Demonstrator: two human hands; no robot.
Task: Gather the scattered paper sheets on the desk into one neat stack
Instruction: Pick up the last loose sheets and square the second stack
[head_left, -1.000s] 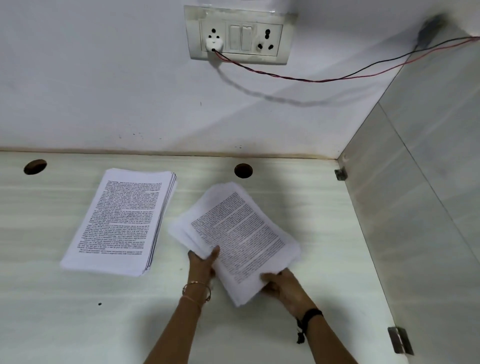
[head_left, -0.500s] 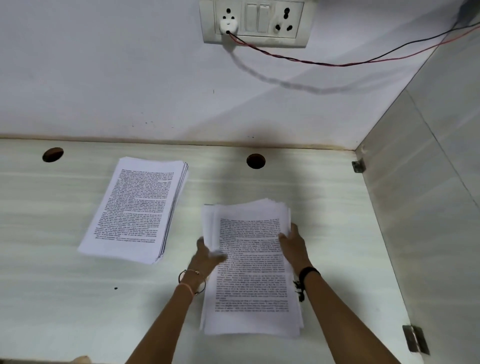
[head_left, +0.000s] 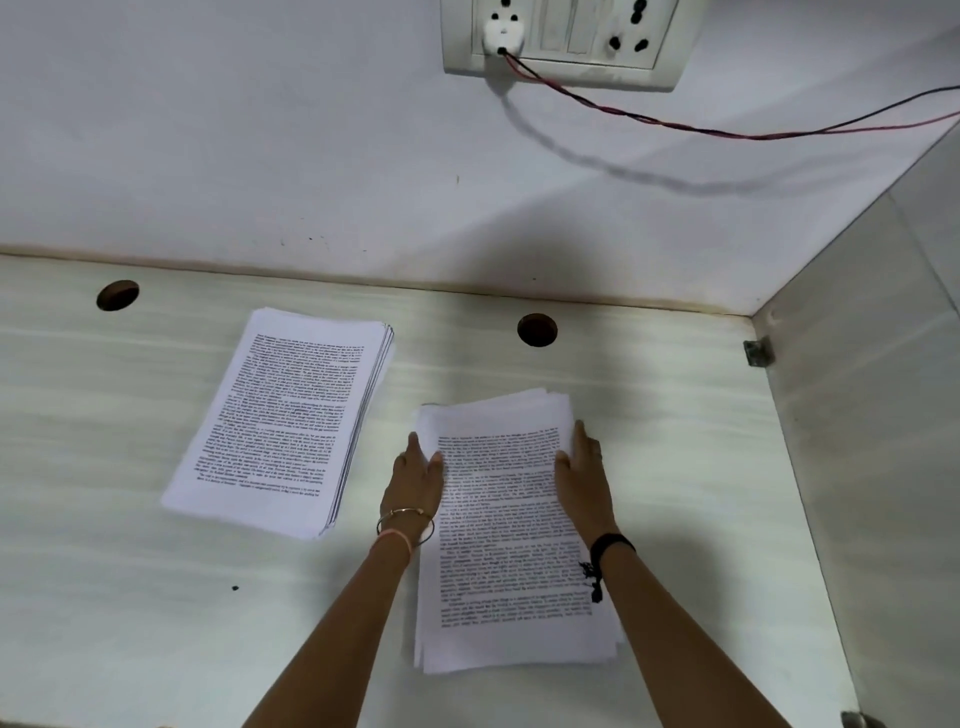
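Both hands pressed flat, fingers straight, against the long sides of the loose pile (head_left: 511, 535), the left hand (head_left: 415, 480) on one edge and the right hand (head_left: 584, 475) on the other, probably to square its fanned far corners. The pile lay between them on the counter (head_left: 701, 467). A tidier second stack (head_left: 283, 421) sat apart, left of the left hand, with bare counter between for sliding them together.

Office cubicle: desk (head_left: 675, 467) with cable holes (head_left: 537, 329), wall socket (head_left: 563, 44)
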